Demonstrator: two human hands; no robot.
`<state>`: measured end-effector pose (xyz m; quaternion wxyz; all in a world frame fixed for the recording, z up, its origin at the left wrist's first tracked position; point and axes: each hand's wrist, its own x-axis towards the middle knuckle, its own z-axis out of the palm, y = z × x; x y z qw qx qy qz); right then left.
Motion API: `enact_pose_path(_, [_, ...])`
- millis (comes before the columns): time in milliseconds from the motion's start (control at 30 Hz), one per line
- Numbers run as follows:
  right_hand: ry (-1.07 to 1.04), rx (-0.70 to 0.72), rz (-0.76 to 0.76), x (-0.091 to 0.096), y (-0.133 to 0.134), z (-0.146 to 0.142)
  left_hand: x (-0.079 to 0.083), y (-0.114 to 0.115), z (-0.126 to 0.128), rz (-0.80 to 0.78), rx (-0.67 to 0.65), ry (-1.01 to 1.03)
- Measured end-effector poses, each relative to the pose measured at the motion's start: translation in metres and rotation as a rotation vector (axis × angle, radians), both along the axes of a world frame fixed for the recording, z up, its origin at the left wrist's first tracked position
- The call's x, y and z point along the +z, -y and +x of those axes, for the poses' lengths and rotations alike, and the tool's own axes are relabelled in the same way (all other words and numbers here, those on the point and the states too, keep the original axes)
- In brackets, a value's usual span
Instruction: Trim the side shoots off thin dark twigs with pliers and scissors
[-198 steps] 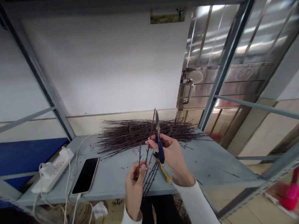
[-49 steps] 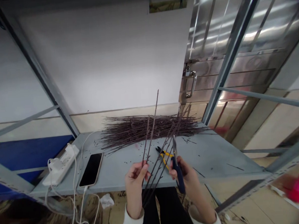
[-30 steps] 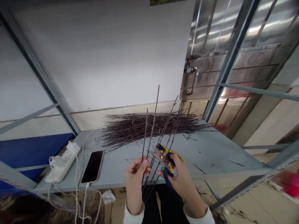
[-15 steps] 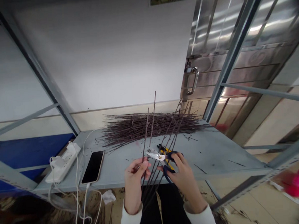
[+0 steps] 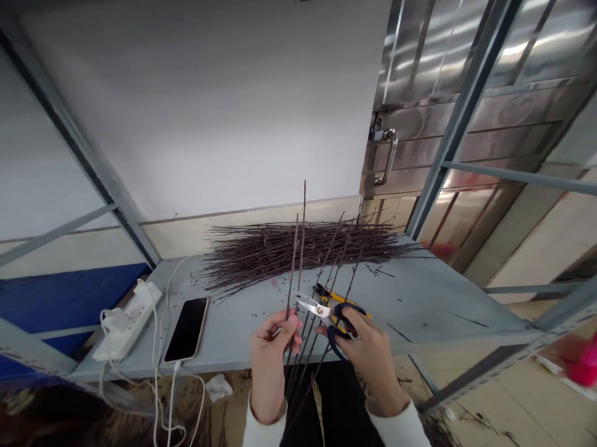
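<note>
Two hands are in view, so start at the fingers: what are they doing?

The left hand (image 5: 272,368) has its fingers (image 5: 284,329) curled and pressed together around a sheaf of thin dark twigs (image 5: 296,263). The right hand (image 5: 368,360) has its fingers (image 5: 348,333) hooked through the dark blue loops of a pair of scissors (image 5: 319,307), whose steel blades stand slightly apart.

Do those blades reach the twigs?

Their tips sit just beside the sheaf, above the left hand's fingers. I can't tell whether they touch.

And where does the sheaf run?

It fans upward in front of the table and passes down through the left hand, its lower ends hanging over the person's dark trousers (image 5: 333,415).

What lies further out?

On the grey metal table (image 5: 423,310), a pair of yellow-handled snips (image 5: 340,296) lies just behind the scissors, and a wide heap of similar twigs (image 5: 300,247) lies beyond, with small bits scattered around it. To the left are a black phone (image 5: 186,329), with a white cable at its lower end, and a white power strip (image 5: 126,329). A crumpled tissue (image 5: 218,388) lies on the floor below.
</note>
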<state>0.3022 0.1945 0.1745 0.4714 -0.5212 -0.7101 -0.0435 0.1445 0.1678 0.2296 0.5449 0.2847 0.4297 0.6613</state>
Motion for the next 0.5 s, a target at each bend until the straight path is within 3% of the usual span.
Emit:
enact_pose_path(133, [-0.090,-0.015,-0.026,-0.003,0.000,-0.001,-0.003,0.000,-0.003,0.007,0.003,-0.038])
enact_pose_path(333, [-0.417,-0.116,-0.144,0.008,0.004,0.007,-0.004,-0.002,-0.010,0.006,0.064,-0.024])
enact_pose_path(500, [-0.643,-0.015,-0.259,0.009,0.002,0.016,-0.002,-0.001,-0.011,0.001,0.082,-0.004])
